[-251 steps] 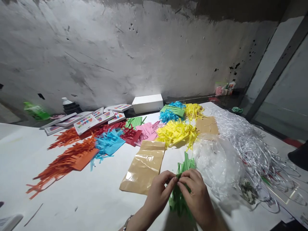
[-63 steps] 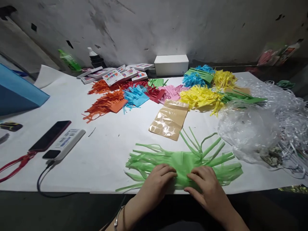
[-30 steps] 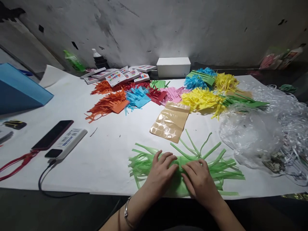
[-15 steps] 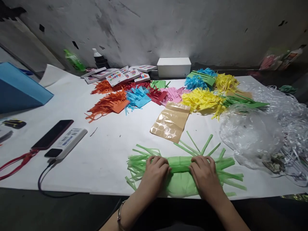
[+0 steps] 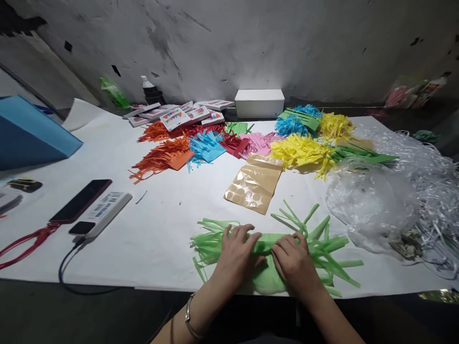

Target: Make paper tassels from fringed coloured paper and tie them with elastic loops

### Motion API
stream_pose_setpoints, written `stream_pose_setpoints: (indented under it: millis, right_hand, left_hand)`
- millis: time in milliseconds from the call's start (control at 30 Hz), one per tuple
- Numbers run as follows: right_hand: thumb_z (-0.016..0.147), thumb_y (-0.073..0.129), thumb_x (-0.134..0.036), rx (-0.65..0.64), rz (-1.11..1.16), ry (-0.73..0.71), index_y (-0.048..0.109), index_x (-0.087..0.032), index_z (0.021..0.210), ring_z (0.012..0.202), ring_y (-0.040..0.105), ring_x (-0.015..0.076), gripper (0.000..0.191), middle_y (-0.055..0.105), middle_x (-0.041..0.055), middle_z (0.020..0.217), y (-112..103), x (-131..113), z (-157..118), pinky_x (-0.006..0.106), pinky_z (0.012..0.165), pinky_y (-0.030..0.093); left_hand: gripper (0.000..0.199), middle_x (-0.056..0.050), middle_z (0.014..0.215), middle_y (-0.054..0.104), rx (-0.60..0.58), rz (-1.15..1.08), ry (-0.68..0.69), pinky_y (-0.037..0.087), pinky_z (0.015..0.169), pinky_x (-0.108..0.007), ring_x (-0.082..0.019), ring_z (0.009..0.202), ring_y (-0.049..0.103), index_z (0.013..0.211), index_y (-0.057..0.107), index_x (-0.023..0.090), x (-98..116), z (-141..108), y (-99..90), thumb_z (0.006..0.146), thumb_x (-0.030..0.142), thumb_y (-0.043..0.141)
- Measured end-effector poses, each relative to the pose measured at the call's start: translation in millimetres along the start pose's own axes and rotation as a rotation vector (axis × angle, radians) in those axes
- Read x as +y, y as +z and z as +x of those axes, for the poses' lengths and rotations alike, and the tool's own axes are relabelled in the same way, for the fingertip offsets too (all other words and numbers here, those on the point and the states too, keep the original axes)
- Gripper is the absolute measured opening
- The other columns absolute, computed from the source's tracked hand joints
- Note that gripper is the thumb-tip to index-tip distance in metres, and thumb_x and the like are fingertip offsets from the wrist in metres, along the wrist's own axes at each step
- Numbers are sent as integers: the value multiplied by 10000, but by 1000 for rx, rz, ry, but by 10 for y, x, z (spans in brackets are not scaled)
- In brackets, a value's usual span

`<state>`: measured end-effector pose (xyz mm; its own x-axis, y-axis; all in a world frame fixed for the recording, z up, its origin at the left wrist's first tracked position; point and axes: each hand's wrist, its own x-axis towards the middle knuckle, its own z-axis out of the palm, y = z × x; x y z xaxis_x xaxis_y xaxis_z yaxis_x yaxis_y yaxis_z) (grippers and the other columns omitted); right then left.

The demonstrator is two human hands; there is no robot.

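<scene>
A sheet of green tissue paper (image 5: 270, 279) with fringed ends lies at the table's front edge, its middle partly folded into a band. My left hand (image 5: 236, 251) rests over the left part of the band, fingers spread and thumb apart. On the right, my right hand (image 5: 296, 260) has its fingers curled over the band and pinches it. Green strips fan out beyond both hands. The paper beneath my palms is hidden.
Beyond the sheet lies a brown piece with clear round stickers (image 5: 254, 184). Behind are colored fringe bundles (image 5: 301, 150), flat printed packs (image 5: 175, 118) and a white box (image 5: 260, 103). Clear plastic (image 5: 373, 205) is heaped right; a phone (image 5: 82, 200) and power bank (image 5: 102, 215) lie left.
My left hand's fingers have lifted and spread. My right hand has shifted left along the band, closer to the left hand, and the right strips have moved.
</scene>
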<state>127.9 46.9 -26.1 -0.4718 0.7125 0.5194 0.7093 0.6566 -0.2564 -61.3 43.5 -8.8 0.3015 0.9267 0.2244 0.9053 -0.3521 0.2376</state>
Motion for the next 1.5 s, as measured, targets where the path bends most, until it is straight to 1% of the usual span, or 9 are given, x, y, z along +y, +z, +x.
stream_pose_setpoints:
  millis: [100, 200, 300, 433, 733, 867, 1167, 1367, 1500]
  right_hand:
    - [1005, 459, -175, 21, 23, 2, 613, -173, 941, 831, 552, 202, 166, 635, 42, 849, 19, -38, 8, 424, 933, 324]
    - [1040, 350, -177, -2, 31, -55, 616, -175, 907, 793, 537, 202, 297, 624, 44, 818, 24, -52, -10, 417, 911, 337]
    - [1051, 268, -143, -9, 36, -94, 617, -176, 839, 769, 523, 195, 410, 608, 43, 780, -15, 21, -80, 395, 894, 360]
    - [1051, 345, -158, -12, 74, -74, 636, -182, 956, 906, 569, 200, 307, 649, 41, 881, -112, 140, -195, 416, 1005, 344]
    - [969, 494, -148, 27, -9, 226, 549, -189, 798, 852, 541, 237, 185, 604, 47, 829, -23, 20, -111, 473, 923, 327]
    - [935, 505, -103, -1, 22, 109, 602, -209, 921, 950, 555, 230, 145, 639, 41, 942, -19, 9, -90, 475, 1011, 291]
    - [959, 555, -174, -43, 27, -8, 588, -202, 818, 863, 524, 216, 148, 614, 16, 802, 13, -38, -28, 465, 991, 279]
    - [968, 486, -116, -20, 51, -38, 594, -189, 810, 762, 487, 190, 205, 588, 17, 757, 159, -115, -3, 410, 922, 327]
    - [967, 463, -97, -11, 100, -14, 611, -200, 821, 790, 507, 188, 232, 600, 13, 778, 86, -10, -76, 400, 925, 352]
  left_hand:
    - [204, -52, 1143, 679, 148, -106, 162, 263, 1094, -550, -274, 1104, 557, 945, 691, 248, -20, -49, 56, 801, 120, 759]
    - [179, -13, 933, 691, 204, -143, 206, 322, 1033, -482, -223, 954, 568, 781, 665, 230, -60, -70, 105, 856, 68, 677]
    - [181, -3, 859, 683, 186, -151, 218, 363, 948, -423, -205, 883, 557, 739, 657, 222, -114, -94, 107, 863, 92, 687]
    - [109, 16, 872, 702, 148, -172, 234, 353, 927, -402, -213, 915, 563, 802, 690, 246, -164, -157, 51, 840, 173, 760]
    - [97, -59, 907, 664, 68, -95, 22, 363, 840, -429, -240, 872, 570, 786, 615, 171, -47, -115, 19, 856, 109, 638]
    - [129, -32, 917, 677, 89, -86, 92, 355, 873, -422, -221, 879, 569, 792, 633, 194, -67, -89, 76, 855, 85, 660]
    - [161, 14, 840, 692, 88, -94, 314, 285, 1038, -462, -200, 868, 573, 754, 635, 207, -112, -15, 52, 836, 83, 696]
    - [136, -3, 918, 714, 101, -148, 268, 347, 972, -414, -190, 857, 585, 819, 645, 212, -128, -22, 110, 836, 80, 670]
    - [143, -1, 885, 707, 96, -161, 220, 356, 958, -408, -186, 848, 591, 787, 656, 219, -137, -61, 119, 871, 104, 666]
